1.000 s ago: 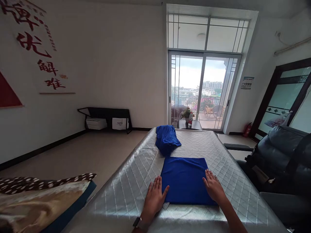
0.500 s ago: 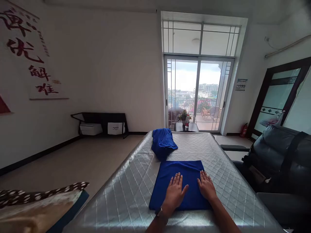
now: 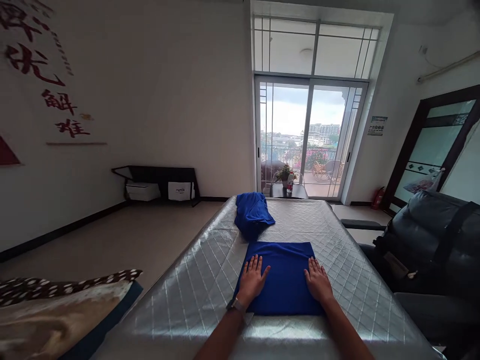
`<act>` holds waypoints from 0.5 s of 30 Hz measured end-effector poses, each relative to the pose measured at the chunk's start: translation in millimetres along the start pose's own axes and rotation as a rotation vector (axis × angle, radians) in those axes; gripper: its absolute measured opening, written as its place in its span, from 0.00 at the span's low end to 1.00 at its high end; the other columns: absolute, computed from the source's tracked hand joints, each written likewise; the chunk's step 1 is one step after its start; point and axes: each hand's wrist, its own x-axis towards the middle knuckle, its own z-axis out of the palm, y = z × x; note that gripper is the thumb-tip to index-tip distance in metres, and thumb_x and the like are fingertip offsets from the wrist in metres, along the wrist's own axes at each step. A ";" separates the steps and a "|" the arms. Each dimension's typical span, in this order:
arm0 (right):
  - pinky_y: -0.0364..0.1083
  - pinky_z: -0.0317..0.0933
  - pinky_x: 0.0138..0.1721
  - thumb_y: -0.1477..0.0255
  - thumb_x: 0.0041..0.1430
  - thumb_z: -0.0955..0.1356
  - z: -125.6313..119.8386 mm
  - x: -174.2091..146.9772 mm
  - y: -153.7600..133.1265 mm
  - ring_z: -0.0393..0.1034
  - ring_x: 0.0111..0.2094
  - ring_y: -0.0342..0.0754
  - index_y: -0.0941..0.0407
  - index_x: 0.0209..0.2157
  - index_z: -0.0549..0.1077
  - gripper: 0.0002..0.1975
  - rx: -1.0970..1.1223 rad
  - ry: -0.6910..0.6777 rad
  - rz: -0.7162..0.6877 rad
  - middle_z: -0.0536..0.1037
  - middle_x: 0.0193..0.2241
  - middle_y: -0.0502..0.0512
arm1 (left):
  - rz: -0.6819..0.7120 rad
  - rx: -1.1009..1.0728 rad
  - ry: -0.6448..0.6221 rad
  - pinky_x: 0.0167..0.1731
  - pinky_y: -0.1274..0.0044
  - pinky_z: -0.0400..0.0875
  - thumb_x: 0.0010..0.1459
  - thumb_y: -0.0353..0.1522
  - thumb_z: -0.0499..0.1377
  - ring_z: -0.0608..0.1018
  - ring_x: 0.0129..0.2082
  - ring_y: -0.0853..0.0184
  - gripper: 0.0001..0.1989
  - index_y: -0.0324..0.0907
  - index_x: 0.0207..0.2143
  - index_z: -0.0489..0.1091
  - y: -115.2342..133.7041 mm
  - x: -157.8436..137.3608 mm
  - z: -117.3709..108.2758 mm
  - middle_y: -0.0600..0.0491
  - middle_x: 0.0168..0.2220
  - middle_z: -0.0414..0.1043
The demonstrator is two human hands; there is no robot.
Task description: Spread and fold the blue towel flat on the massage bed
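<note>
A flat, folded blue cloth point(image 3: 283, 280), perhaps a garment, lies on the silver quilted table cover point(image 3: 195, 290). My left hand point(image 3: 253, 279) rests flat on its left side, fingers stretched out and pointing away from me; a watch is on that wrist. On the right edge of the cloth lies my right hand point(image 3: 317, 281), palm down with the fingers extended. Just beyond the folded piece, to the left, a second blue cloth point(image 3: 253, 215) sits in a crumpled heap. Neither hand grips anything.
A black armchair point(image 3: 423, 240) with a bag strap stands close on the right. At the lower left is a patterned blanket point(image 3: 75, 310). Behind the table's far end, a small dark table point(image 3: 288, 191) holds a potted plant and a bottle.
My left hand has slid left from the middle of the folded cloth to its left side. My right hand stays near the right edge. The view has tilted slightly down.
</note>
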 end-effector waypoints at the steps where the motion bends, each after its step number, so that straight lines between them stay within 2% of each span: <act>1: 0.54 0.34 0.70 0.62 0.71 0.50 0.8 0.5 -0.2 0.34 0.73 0.51 0.64 0.71 0.47 0.33 0.000 -0.002 0.003 0.45 0.72 0.60 | -0.026 0.013 -0.002 0.67 0.57 0.51 0.69 0.52 0.35 0.55 0.71 0.52 0.39 0.35 0.70 0.54 -13.7 -2.5 -2.9 0.39 0.71 0.50; 3: 0.54 0.34 0.70 0.62 0.71 0.50 2.0 0.8 -0.7 0.34 0.73 0.51 0.64 0.71 0.47 0.33 -0.003 -0.007 0.010 0.44 0.72 0.60 | -0.061 0.032 -0.009 0.68 0.59 0.51 0.68 0.53 0.34 0.55 0.71 0.53 0.41 0.32 0.70 0.53 -33.1 -7.6 -6.7 0.38 0.71 0.49; 5: 0.55 0.34 0.70 0.63 0.71 0.50 2.5 0.8 -1.4 0.34 0.73 0.50 0.64 0.71 0.47 0.33 -0.010 -0.011 0.019 0.44 0.72 0.59 | -0.074 0.039 -0.011 0.68 0.62 0.50 0.68 0.54 0.33 0.55 0.71 0.54 0.43 0.30 0.70 0.52 -42.5 -11.8 -7.7 0.38 0.71 0.48; 10: 0.55 0.34 0.70 0.63 0.70 0.50 -4.5 10.7 -2.8 0.36 0.73 0.51 0.64 0.71 0.50 0.33 -0.043 -0.022 0.022 0.47 0.72 0.60 | -0.077 0.028 0.002 0.68 0.62 0.50 0.68 0.54 0.33 0.55 0.71 0.54 0.44 0.28 0.70 0.51 -43.6 -14.3 -5.8 0.37 0.71 0.49; 15: 0.54 0.34 0.70 0.64 0.71 0.50 -18.6 49.0 -6.9 0.37 0.73 0.50 0.62 0.71 0.49 0.32 -0.061 0.007 -0.018 0.46 0.72 0.60 | -0.075 0.017 0.016 0.68 0.62 0.51 0.68 0.53 0.35 0.55 0.71 0.54 0.42 0.29 0.69 0.53 -43.9 -14.0 -5.3 0.38 0.71 0.49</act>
